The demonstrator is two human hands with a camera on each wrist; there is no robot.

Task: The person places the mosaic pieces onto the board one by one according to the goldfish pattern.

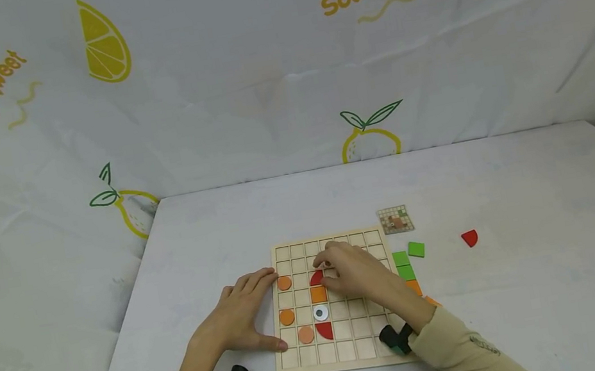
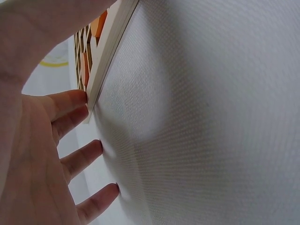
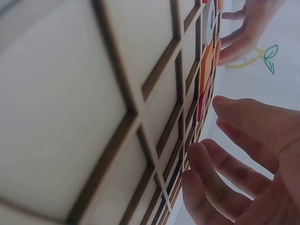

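Note:
A wooden grid board (image 1: 364,348) lies on the white table. My left hand (image 1: 239,318) spans its left edge, thumb low and straight fingers spread, fingertips touching the rim near the top. Over the upper middle is my right hand (image 1: 354,270), its thumb and bent fingers apart beside a red quarter-circle piece (image 1: 316,278) that lies in a cell. Below that piece run an orange square (image 1: 319,294), an eye disc (image 1: 321,313) and another red quarter-circle (image 1: 326,330). Orange discs (image 1: 286,317) and a paler disc (image 1: 306,335) sit further left. The right palm hides some cells.
A small pattern card (image 1: 395,220) lies by the board's top right corner. Green squares (image 1: 416,249) and orange pieces (image 1: 414,288) are along the right edge, some partly behind the right forearm. Further right lies a loose red quarter-circle (image 1: 470,238). A lemon-printed cloth (image 1: 241,123) hangs behind.

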